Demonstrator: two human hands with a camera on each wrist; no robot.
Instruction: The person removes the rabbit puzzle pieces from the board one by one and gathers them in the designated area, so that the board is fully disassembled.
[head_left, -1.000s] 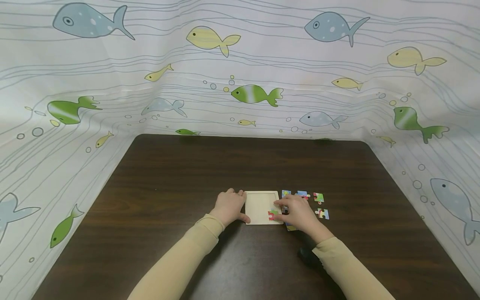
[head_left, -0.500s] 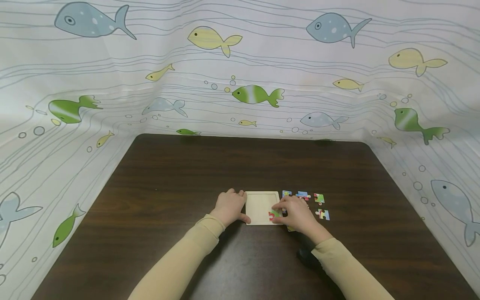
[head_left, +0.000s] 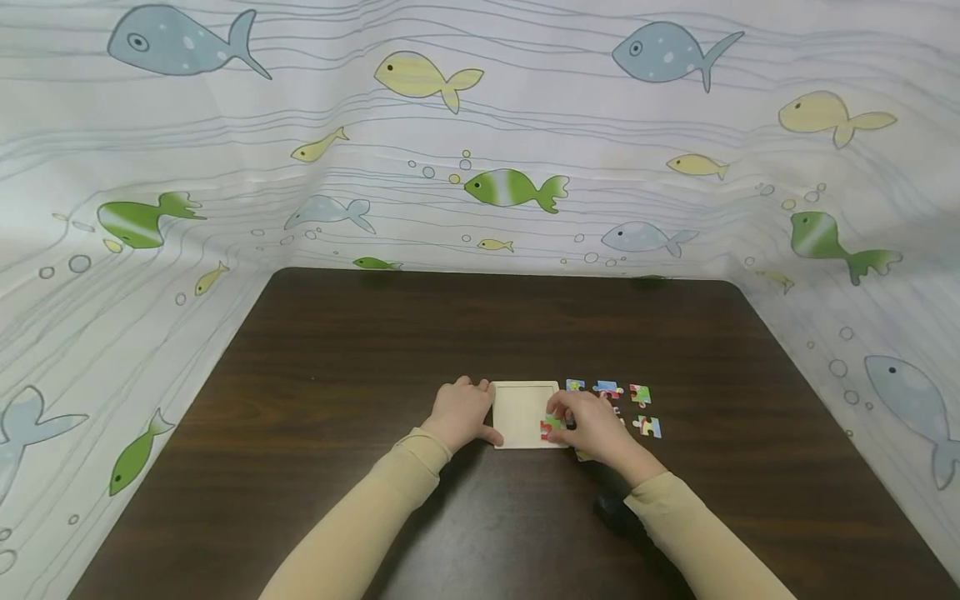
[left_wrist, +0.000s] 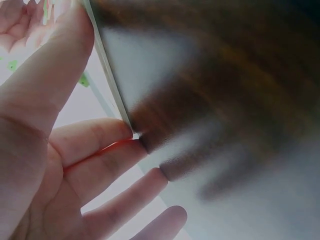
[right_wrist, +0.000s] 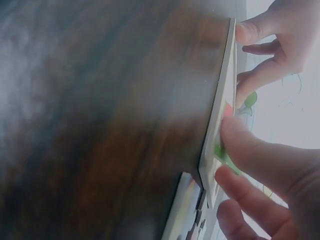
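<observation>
A square pale wooden puzzle tray (head_left: 517, 410) lies on the table. My left hand (head_left: 461, 414) rests along its left side, thumb at the near corner and straight fingers at the far one; the left wrist view shows fingertips (left_wrist: 125, 129) right at the tray's edge. With thumb and curled fingers, my right hand (head_left: 592, 427) pinches a red and green puzzle piece (head_left: 551, 423) in the tray's near right corner. In the right wrist view the thumb (right_wrist: 239, 137) lies over that piece, partly hiding it. More pieces beside the tray are partly covered by the right hand.
Right of the tray lie several loose puzzle pieces, among them a green and red one (head_left: 640, 394), a blue one (head_left: 607, 388) and a whitish one (head_left: 647, 427). A dark rounded object (head_left: 615, 512) sits by the right sleeve. A fish-print curtain (head_left: 510, 108) surrounds the table.
The right hand's fingers have drawn in and curled more around the red and green piece, which has shifted slightly right and away. The left hand and tray have stayed put.
</observation>
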